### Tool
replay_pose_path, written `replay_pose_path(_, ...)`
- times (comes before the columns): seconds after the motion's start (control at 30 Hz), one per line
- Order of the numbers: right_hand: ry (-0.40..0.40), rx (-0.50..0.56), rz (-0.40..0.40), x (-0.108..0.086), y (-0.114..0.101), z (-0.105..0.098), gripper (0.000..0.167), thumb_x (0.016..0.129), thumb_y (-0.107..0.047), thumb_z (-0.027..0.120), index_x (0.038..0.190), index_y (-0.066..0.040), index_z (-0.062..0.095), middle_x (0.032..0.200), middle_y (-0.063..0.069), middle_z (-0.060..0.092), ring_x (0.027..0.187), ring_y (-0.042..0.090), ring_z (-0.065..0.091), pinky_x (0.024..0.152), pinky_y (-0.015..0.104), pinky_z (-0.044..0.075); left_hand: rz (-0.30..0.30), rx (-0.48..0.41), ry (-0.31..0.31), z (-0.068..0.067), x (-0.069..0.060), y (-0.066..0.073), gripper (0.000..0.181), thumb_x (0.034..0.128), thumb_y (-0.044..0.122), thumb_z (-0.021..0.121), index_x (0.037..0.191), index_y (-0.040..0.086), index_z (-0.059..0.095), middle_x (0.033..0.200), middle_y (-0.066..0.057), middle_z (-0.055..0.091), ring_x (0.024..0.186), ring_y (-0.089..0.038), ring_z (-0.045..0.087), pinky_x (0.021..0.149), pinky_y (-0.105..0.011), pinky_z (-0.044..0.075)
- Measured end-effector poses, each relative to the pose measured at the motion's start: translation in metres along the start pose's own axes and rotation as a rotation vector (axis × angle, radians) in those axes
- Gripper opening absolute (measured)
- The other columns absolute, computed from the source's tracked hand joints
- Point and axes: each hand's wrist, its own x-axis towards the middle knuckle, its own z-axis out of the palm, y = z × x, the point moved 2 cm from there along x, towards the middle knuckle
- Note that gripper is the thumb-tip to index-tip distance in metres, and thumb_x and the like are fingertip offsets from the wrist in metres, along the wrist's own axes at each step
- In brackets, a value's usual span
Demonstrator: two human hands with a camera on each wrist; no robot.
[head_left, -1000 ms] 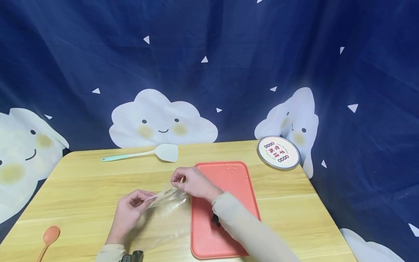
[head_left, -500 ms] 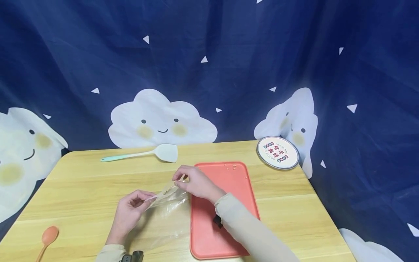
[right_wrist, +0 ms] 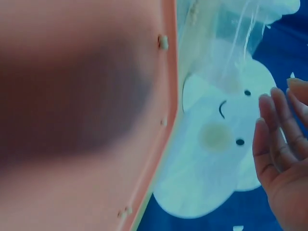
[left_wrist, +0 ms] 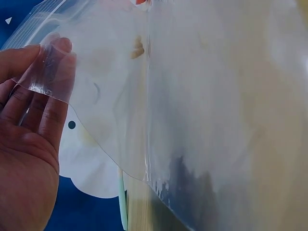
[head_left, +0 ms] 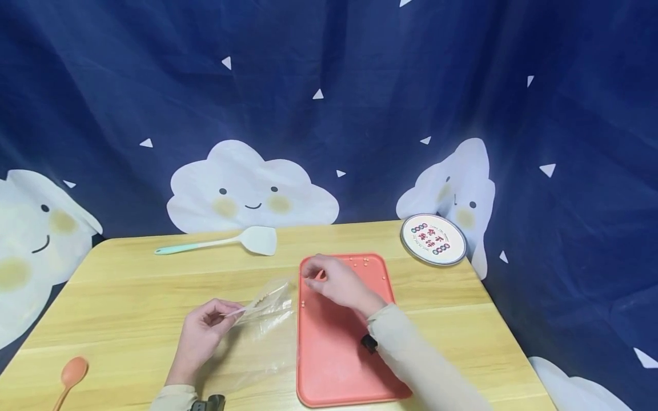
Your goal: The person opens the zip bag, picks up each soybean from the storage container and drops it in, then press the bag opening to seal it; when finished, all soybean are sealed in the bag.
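My left hand [head_left: 205, 334] pinches the edge of a clear zip bag [head_left: 269, 314] between thumb and fingers. The bag hangs over the table on the tray's left side. A few small pale beans [left_wrist: 137, 48] show through its plastic in the left wrist view. My right hand [head_left: 336, 282] is over the far left part of a red tray [head_left: 334, 365], apart from the bag. Its fingers [right_wrist: 281, 139] are loosely bent in the right wrist view, with nothing seen between them. Several loose beans [head_left: 366, 264] lie near the tray's edges.
A white spatula [head_left: 259, 240] with a mint handle lies along the table's far side. At the far right corner is a round plate [head_left: 433, 240] with red lettering. An orange spoon [head_left: 74, 371] lies at the near left. Blue curtain [head_left: 360, 114] encloses the table.
My right hand has let go of the bag and moved right over the tray. Two beans on the tray's left edge now show. My left hand keeps its hold on the bag.
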Motion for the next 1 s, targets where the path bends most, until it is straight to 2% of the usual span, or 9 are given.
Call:
replay_pose_path(0.1,0.007,-0.022,0.021,-0.007,0.006,-0.010,0.008,0.091,-0.012,0.071,0.097,-0.015,0.068,0.092,-0.010,0.061,0.089,0.012,0.060,0.080,0.031,0.053,-0.023,0.007,0.002,-0.002,-0.001,0.000,0.012,0.0817,-0.011,0.073,0.080,-0.001,0.067,0.095,-0.018,0.071,0.086,-0.016,0.069,0.078,-0.025,0.058)
replay_pose_path(0.2,0.021,-0.018,0.027,-0.015,0.015,-0.022,0.009,0.090,-0.012,0.072,0.098,-0.014,0.068,0.094,-0.009,0.063,0.090,0.014,0.061,0.082,0.036,0.054,-0.038,0.015,0.004,-0.004,-0.002,0.002,0.011,0.0824,-0.008,0.074,0.081,0.001,0.067,0.095,-0.015,0.071,0.086,-0.016,0.069,0.079,-0.025,0.058)
replay_pose_path(0.43,0.083,-0.089,0.002,-0.032,0.045,-0.047,0.010,0.089,-0.008,0.071,0.097,-0.013,0.069,0.093,-0.007,0.064,0.087,0.012,0.061,0.078,0.037,0.055,-0.027,0.016,-0.002,-0.002,0.001,0.001,0.012,0.0818,-0.009,0.074,0.082,0.001,0.068,0.095,-0.015,0.071,0.086,-0.016,0.070,0.079,-0.026,0.058)
replay_pose_path(0.6,0.095,-0.152,0.014,-0.045,0.066,-0.063,0.013,0.087,-0.002,0.071,0.098,-0.009,0.069,0.095,-0.003,0.065,0.088,0.017,0.062,0.078,0.041,0.056,-0.021,0.008,-0.016,-0.001,0.002,-0.001,0.015,0.0808,-0.013,0.073,0.082,0.001,0.068,0.095,-0.015,0.071,0.086,-0.017,0.070,0.079,-0.028,0.058)
replay_pose_path(0.7,0.083,-0.195,0.036,-0.051,0.077,-0.069,0.015,0.085,0.001,0.071,0.099,-0.006,0.069,0.095,0.001,0.066,0.087,0.020,0.063,0.077,0.041,0.056,-0.027,0.005,-0.016,-0.002,0.001,-0.002,0.017,0.0803,-0.016,0.071,0.081,0.001,0.067,0.095,-0.014,0.071,0.086,-0.018,0.070,0.078,-0.029,0.059)
replay_pose_path(0.87,0.029,-0.328,0.086,-0.057,0.093,-0.077,0.018,0.082,0.002,0.073,0.100,-0.002,0.069,0.094,0.005,0.066,0.086,0.024,0.063,0.079,0.041,0.055,-0.026,0.008,-0.011,-0.001,0.002,-0.003,0.018,0.0802,-0.017,0.070,0.079,0.000,0.066,0.094,-0.015,0.071,0.084,-0.018,0.070,0.077,-0.028,0.059)
replay_pose_path(1.0,-0.018,-0.435,0.087,-0.059,0.105,-0.078,0.017,0.082,0.002,0.074,0.097,-0.004,0.071,0.088,0.003,0.065,0.087,0.024,0.060,0.081,0.041,0.053,-0.017,0.000,-0.011,-0.001,0.001,-0.001,0.016,0.0807,-0.016,0.070,0.080,-0.001,0.065,0.095,-0.018,0.070,0.084,-0.017,0.070,0.077,-0.027,0.059)
